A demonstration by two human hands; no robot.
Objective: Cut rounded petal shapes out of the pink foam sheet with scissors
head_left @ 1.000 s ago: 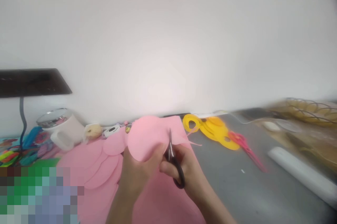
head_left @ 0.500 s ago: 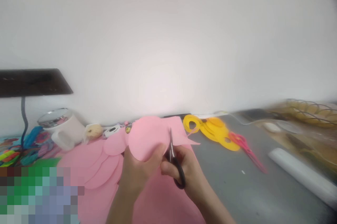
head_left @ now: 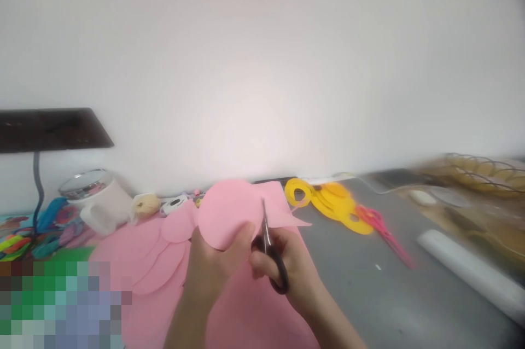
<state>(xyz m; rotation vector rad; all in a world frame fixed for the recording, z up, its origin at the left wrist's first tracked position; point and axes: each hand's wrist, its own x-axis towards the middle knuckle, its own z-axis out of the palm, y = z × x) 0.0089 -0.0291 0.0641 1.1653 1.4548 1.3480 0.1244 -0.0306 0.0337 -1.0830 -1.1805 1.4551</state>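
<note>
My left hand [head_left: 215,269] is closed on a round pink paper circle [head_left: 227,212], its thumb lying across the lower right part. Black-handled scissors [head_left: 275,255] are gripped in my right hand [head_left: 293,264], blades pointing up along the circle's right edge. The blades look nearly closed. A pointed pink paper scrap [head_left: 287,220] extends to the right behind them; whether it still joins the circle I cannot tell. Below both hands lies a large pink sheet [head_left: 254,310]. Several pink cut rounds [head_left: 158,267] overlap to the left of my left hand.
Yellow cut rings [head_left: 334,204] and pink scissors [head_left: 385,234] lie at the right on the grey tabletop [head_left: 348,289]. A white roll [head_left: 471,275] rests farther right. A white mug [head_left: 109,204], a cable [head_left: 38,190] and colourful thread bundles [head_left: 51,234] stand at the left, before the wall.
The pink circle has shifted slightly left and up in my left hand, and its right edge looks rounder. The scissors' blades have moved slightly left.
</note>
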